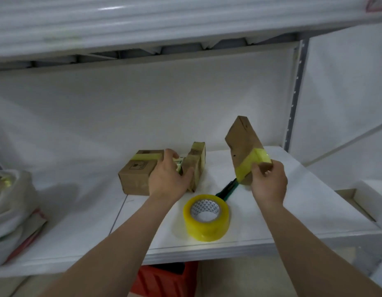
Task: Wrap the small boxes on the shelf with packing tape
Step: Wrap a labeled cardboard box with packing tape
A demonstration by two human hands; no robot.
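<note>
- Tilting up and to the left, the flat box (242, 144) is held above the shelf (292, 211) with its long axis slanted; the right hand (269, 185) pinches its lower, taped end.
- Gripped by the left hand (167, 179), a second box (197, 159) stands on edge on the shelf, just beside a third box (136, 174) lying flat.
- Something green and white between those two is mostly hidden by the fingers.
- One green knife (227, 189) lies partly hidden behind the single tape roll (207, 217).
- Three boxes in all, each with a yellowish tape band.
</note>
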